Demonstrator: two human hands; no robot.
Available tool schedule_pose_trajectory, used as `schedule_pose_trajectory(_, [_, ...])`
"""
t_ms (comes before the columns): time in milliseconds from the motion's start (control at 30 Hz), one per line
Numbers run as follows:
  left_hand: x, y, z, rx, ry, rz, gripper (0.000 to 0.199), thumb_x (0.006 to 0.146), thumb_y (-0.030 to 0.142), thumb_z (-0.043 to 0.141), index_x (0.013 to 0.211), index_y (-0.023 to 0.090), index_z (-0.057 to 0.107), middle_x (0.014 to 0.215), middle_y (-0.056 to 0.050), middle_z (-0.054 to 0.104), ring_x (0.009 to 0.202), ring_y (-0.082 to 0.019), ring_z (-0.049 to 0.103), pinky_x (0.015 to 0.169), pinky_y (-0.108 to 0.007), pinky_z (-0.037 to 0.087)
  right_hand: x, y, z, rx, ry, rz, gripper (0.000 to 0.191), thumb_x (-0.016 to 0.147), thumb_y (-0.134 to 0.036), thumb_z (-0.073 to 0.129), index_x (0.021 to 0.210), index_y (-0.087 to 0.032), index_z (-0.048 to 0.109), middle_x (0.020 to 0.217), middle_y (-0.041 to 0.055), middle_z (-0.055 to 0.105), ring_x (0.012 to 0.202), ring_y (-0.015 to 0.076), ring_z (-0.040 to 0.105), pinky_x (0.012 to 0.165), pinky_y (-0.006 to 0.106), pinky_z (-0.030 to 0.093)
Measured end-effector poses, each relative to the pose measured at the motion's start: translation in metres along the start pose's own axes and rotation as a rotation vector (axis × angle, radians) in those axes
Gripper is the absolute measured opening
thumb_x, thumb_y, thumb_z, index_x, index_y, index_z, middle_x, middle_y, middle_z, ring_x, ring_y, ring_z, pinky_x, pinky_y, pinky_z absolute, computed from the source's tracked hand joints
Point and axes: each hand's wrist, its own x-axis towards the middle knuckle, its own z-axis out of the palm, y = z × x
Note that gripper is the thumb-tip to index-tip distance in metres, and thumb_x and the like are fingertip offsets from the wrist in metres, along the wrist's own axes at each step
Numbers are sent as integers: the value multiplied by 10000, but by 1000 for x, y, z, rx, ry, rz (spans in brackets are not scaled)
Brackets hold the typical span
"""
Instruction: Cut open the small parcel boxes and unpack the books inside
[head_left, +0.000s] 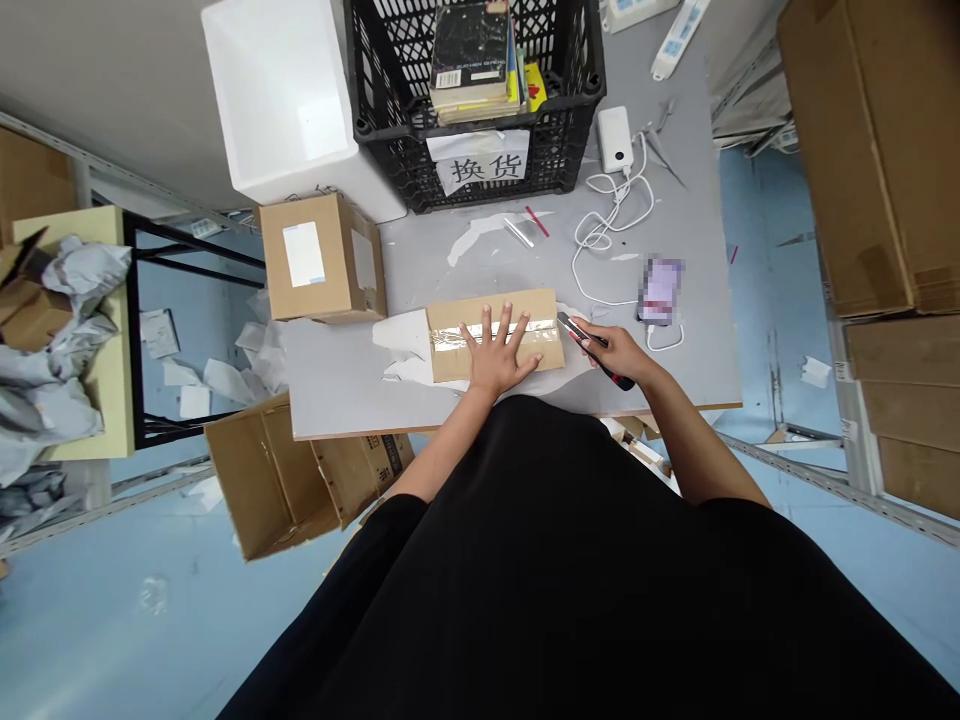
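A flat cardboard box (495,335) lies on the grey table (420,265), with a band of clear packing tape (495,332) running lengthwise across its top. My left hand (495,352) presses flat on the box, fingers spread over the tape. My right hand (611,355) grips a red and black box cutter (596,350) just right of the box. Its blade (564,322) points left and sits at the box's right end, at or very near the cardboard. I cannot tell whether it touches.
On the table are a smaller taped carton (319,258), a white foam box (285,100), a black crate of books (480,100), a power bank (615,138), white cable, and a blurred phone (660,290). Cartons stand on the right; an open carton (300,470) sits below the table.
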Motion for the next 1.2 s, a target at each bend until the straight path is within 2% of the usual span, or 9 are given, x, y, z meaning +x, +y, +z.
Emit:
schedule_pose_trajectory(200, [0,-3,2,82,-6,35,790,847,659,572,1554,355,392,1683,-54,241,1570,-403,-33,1170,-752,-8,-8,5,5,-33,20,5,596,871,-358,588,1455,-238,571,699,-26,642,528,120,524,630,317,547])
schedule_pose_trajectory(400, [2,-4,3,49,-18,21,815,832,665,590,1556,347,392,1685,-51,235,1568,-407,-25,1175,-745,-10,-31,15,18,113,16,83,606,835,-375,645,1428,-259,598,685,-37,634,507,121,491,594,318,537])
schedule_pose_trajectory(600, [1,-5,5,29,1,36,800,842,662,574,1555,347,394,1689,-48,225,1567,-414,-24,1175,-745,-11,-44,20,20,103,-48,76,593,876,-386,621,1451,-253,568,642,-56,577,529,126,504,621,315,521])
schedule_pose_trajectory(733, [1,-3,3,38,1,23,813,825,659,599,1550,349,401,1688,-39,223,1568,-406,-10,1180,-731,-47,-47,27,20,173,-62,85,635,866,-418,640,1470,-248,543,700,-51,603,536,121,511,598,307,515])
schedule_pose_trajectory(800, [0,-3,2,37,14,25,811,823,655,606,1547,351,406,1686,-37,233,1569,-401,-1,1183,-717,-76,-47,36,23,239,-31,109,670,857,-442,652,1484,-244,521,776,-35,649,574,130,558,613,314,528])
schedule_pose_trajectory(900, [-3,-5,2,60,16,58,793,847,650,581,1551,336,400,1678,-52,256,1569,-400,21,1182,-702,-119,-44,63,29,308,147,180,717,832,-462,664,1487,-227,493,892,2,709,695,177,656,680,347,560])
schedule_pose_trajectory(967, [-4,-8,1,80,16,81,779,865,646,558,1548,304,406,1669,-79,280,1567,-400,57,1188,-694,-121,-39,87,37,215,282,271,630,820,-443,652,1393,-197,560,910,32,730,769,213,686,706,364,565])
schedule_pose_trajectory(1067, [-9,-17,-2,117,38,105,734,885,632,541,1508,253,452,1628,-126,356,1546,-380,188,1227,-658,-46,-29,117,50,-172,398,389,352,847,-361,590,1129,-165,668,939,87,735,902,249,679,832,389,537])
schedule_pose_trajectory(1200, [-23,-37,-17,172,100,102,657,893,607,560,1410,203,525,1502,-175,485,1458,-345,364,1253,-587,123,-19,133,65,-527,428,496,282,872,-297,567,1101,-169,669,1150,158,678,1060,282,630,902,382,478])
